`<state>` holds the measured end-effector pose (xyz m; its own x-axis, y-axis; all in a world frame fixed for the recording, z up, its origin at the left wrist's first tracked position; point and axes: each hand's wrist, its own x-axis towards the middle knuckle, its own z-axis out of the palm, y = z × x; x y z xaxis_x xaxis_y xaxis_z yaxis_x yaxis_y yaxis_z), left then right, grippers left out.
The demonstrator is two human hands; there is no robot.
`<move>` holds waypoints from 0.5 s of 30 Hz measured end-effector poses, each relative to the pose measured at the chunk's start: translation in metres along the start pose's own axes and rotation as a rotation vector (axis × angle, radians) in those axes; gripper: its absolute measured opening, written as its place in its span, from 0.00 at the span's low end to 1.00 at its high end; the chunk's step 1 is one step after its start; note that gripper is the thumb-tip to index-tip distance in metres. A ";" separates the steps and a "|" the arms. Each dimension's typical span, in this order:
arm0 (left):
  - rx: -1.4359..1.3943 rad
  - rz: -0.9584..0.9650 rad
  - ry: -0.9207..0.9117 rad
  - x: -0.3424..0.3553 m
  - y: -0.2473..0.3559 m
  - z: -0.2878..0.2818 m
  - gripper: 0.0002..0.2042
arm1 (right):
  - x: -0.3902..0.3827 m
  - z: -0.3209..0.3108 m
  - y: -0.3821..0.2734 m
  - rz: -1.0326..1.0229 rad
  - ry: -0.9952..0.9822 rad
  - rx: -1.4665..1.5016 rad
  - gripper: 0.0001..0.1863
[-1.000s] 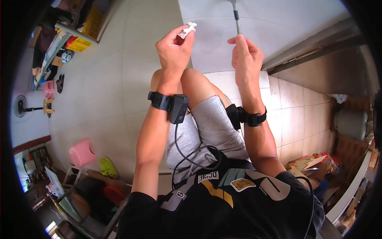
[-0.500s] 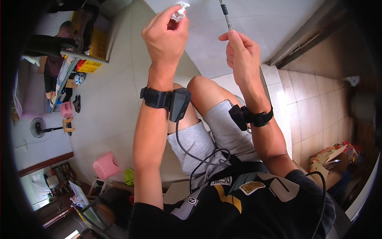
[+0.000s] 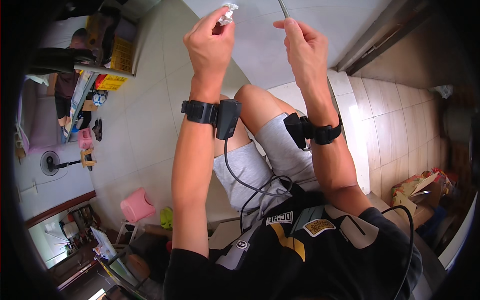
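Near the top edge, my left hand [image 3: 210, 47] pinches a crumpled piece of white tissue [image 3: 228, 16] between thumb and fingers. To its right, my right hand [image 3: 308, 52] is closed on a slim metal rod [image 3: 284, 8], whose upper part runs out of the picture. Both hands are raised in front of a pale, smooth upright surface [image 3: 265, 50], and I cannot tell whether either touches it. Black straps with small boxes sit on both wrists, and a cable [image 3: 227, 160] hangs from the left one.
Below my arms are my bent knees in grey shorts [image 3: 285, 145]. A pink stool [image 3: 137, 205] stands on the tiled floor at left, with a fan [image 3: 50, 163] farther off. Another person [image 3: 67, 92] is beside a yellow crate [image 3: 121, 57]. A cardboard box [image 3: 412, 197] lies at right.
My right hand has moved up with the rod, so its black ribbed section is now out of view. My left hand, still holding the tissue, has shifted slightly.
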<state>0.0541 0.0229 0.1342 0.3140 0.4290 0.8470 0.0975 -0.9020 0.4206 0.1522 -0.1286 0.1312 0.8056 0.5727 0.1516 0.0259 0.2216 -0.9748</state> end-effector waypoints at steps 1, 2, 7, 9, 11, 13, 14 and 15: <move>0.003 -0.012 -0.012 0.001 0.001 -0.001 0.08 | -0.002 -0.004 0.006 0.001 0.002 0.001 0.19; 0.002 -0.012 -0.015 0.002 0.003 -0.002 0.08 | -0.007 -0.011 0.019 0.079 0.017 0.006 0.19; -0.028 -0.106 -0.056 0.002 0.006 0.000 0.09 | -0.024 -0.019 0.037 0.303 0.087 0.038 0.19; -0.006 -0.161 -0.087 0.001 0.012 -0.001 0.09 | -0.012 -0.018 0.025 0.176 0.031 0.040 0.19; 0.026 -0.221 -0.120 0.000 0.017 -0.006 0.10 | 0.008 -0.016 -0.005 0.067 0.023 0.029 0.19; -0.009 -0.204 -0.104 0.003 0.015 -0.006 0.10 | 0.023 -0.015 -0.020 -0.053 0.016 0.015 0.19; -0.011 -0.203 -0.105 0.004 0.012 -0.007 0.10 | 0.028 -0.015 -0.024 -0.013 0.032 -0.006 0.17; -0.014 -0.191 -0.105 0.004 0.009 -0.007 0.10 | 0.030 -0.015 -0.026 0.025 0.046 -0.030 0.17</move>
<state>0.0496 0.0165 0.1437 0.3875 0.5841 0.7132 0.1515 -0.8035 0.5758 0.1849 -0.1290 0.1585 0.8328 0.5405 0.1198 0.0222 0.1837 -0.9827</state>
